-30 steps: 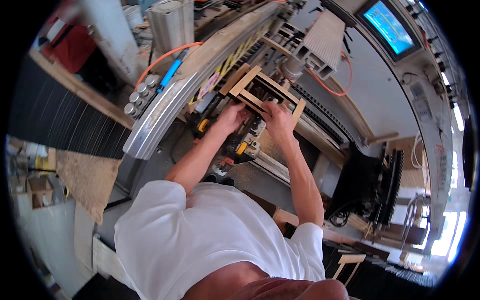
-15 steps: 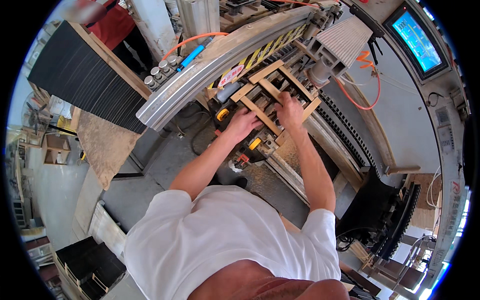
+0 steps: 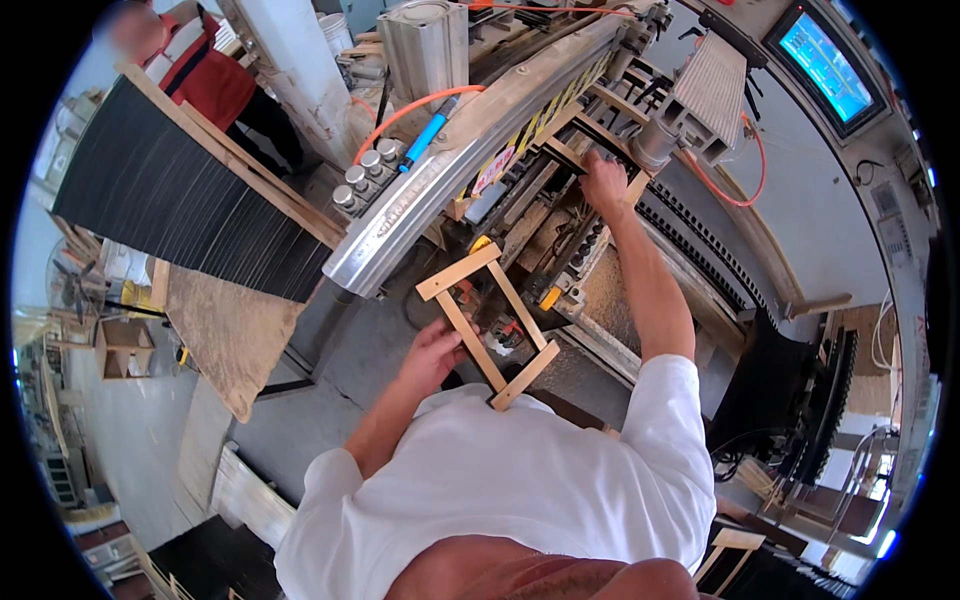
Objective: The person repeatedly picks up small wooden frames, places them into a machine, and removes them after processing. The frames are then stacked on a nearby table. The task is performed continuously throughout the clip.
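A pale wooden frame (image 3: 460, 272) of four bars, with ends that stick out at the corners, hangs tilted in front of my body. My left hand (image 3: 430, 355) grips it by its left bar, fingers curled round the edge. Farther off, my right hand (image 3: 606, 186) reaches into the machine, its bent fingers on another wooden frame (image 3: 564, 152). That second frame lies partly beneath the machine's beam, so some of it is hidden.
A curved metal beam (image 3: 400, 225) crosses ahead of me, carrying a blue pen-like tool (image 3: 425, 140). A lit screen (image 3: 825, 70) stands at far right. Black strips are stacked (image 3: 190, 190) at left on a board. Beyond them stands another person (image 3: 225, 85).
My left hand has brought a wooden frame out of the machine toward my body. My right hand has moved farther in, to a frame under the beam. The view has shifted.
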`<action>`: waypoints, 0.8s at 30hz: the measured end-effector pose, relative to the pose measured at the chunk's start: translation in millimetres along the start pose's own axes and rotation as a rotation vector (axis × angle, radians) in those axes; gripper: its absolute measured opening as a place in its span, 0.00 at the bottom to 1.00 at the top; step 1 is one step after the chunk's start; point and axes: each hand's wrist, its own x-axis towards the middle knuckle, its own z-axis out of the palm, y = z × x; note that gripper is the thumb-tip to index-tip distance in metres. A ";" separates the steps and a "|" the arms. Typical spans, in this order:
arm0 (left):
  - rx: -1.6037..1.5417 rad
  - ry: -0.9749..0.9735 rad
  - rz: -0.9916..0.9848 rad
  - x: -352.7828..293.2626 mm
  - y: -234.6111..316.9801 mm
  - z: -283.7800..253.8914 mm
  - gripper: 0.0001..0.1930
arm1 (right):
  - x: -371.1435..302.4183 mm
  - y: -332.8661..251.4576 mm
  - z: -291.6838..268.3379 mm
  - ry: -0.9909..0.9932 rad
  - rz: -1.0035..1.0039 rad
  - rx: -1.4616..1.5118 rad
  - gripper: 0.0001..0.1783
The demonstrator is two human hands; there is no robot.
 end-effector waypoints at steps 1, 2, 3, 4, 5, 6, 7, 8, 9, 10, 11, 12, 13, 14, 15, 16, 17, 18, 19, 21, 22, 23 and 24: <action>0.027 0.019 -0.001 -6.6 4.4 -1.7 0.17 | 4.4 -5.1 1.4 -0.011 -0.013 -0.095 0.16; 0.020 0.012 0.004 -9.2 6.8 -5.9 0.17 | 9.1 -7.8 1.4 -0.034 -0.014 -0.128 0.16; 0.013 0.004 0.009 -10.7 8.9 -10.1 0.17 | 14.0 -8.1 -0.3 -0.057 -0.014 -0.161 0.16; 0.005 -0.004 0.015 -11.8 11.2 -13.3 0.17 | 18.4 -6.5 -0.4 -0.081 -0.016 -0.195 0.16; 0.003 0.014 0.016 -14.7 13.9 -16.0 0.17 | 19.9 -6.6 1.5 -0.061 -0.022 -0.221 0.16; 0.001 0.032 0.017 -18.8 16.7 -17.8 0.18 | 23.8 -6.4 3.1 -0.074 -0.052 -0.244 0.16; -0.002 0.054 0.014 -23.4 18.5 -19.5 0.18 | 26.2 -6.7 2.6 -0.092 -0.080 -0.265 0.16; -0.011 0.061 0.027 -27.7 20.5 -22.7 0.19 | 29.2 -6.6 2.1 -0.110 -0.111 -0.285 0.16; -0.021 0.069 0.041 -32.2 22.8 -26.8 0.20 | 33.2 -7.4 2.5 -0.093 -0.128 -0.261 0.15; -0.031 0.081 0.060 -36.8 24.3 -30.3 0.20 | 38.0 -9.6 2.6 -0.103 -0.120 -0.274 0.15; -0.003 0.128 0.069 -41.2 24.8 -33.7 0.22 | 42.5 -11.9 2.3 -0.113 -0.114 -0.287 0.15; -0.007 0.159 0.073 -45.4 21.5 -42.5 0.21 | 46.6 -12.8 2.9 -0.123 -0.109 -0.300 0.14; -0.011 0.186 0.081 -46.9 20.3 -48.5 0.21 | 52.5 -10.7 2.8 -0.166 -0.096 -0.354 0.14; -0.016 0.215 0.090 -46.6 18.5 -53.2 0.21 | 58.8 -5.1 5.3 -0.166 -0.090 -0.388 0.14; -0.041 0.273 0.099 -46.1 16.0 -56.7 0.20 | 64.5 1.8 7.1 -0.166 -0.085 -0.422 0.15; -0.076 0.307 0.113 -45.6 14.0 -60.2 0.20 | 71.2 4.0 8.5 -0.163 -0.088 -0.452 0.15; -0.111 0.341 0.126 -46.1 9.4 -67.1 0.20 | 77.5 6.6 9.8 -0.178 -0.074 -0.447 0.18; -0.147 0.375 0.140 -46.3 5.7 -71.3 0.20 | 83.7 9.3 11.3 -0.199 -0.071 -0.457 0.18; -0.142 0.439 0.137 -45.5 4.7 -71.3 0.20 | 90.3 12.5 13.1 -0.219 -0.066 -0.465 0.18; -0.170 0.472 0.155 -44.1 0.6 -77.3 0.19 | 101.6 33.9 21.0 -0.155 -0.092 -0.455 0.15; -0.189 0.496 0.167 -44.1 -3.1 -81.3 0.19 | 106.5 38.6 22.8 -0.153 -0.079 -0.441 0.15; -0.208 0.500 0.185 -42.6 -6.5 -85.1 0.18 | 111.7 42.8 25.0 -0.151 -0.065 -0.427 0.15; -0.227 0.503 0.203 -40.4 -9.8 -88.7 0.18 | 117.2 47.4 26.8 -0.149 -0.050 -0.414 0.15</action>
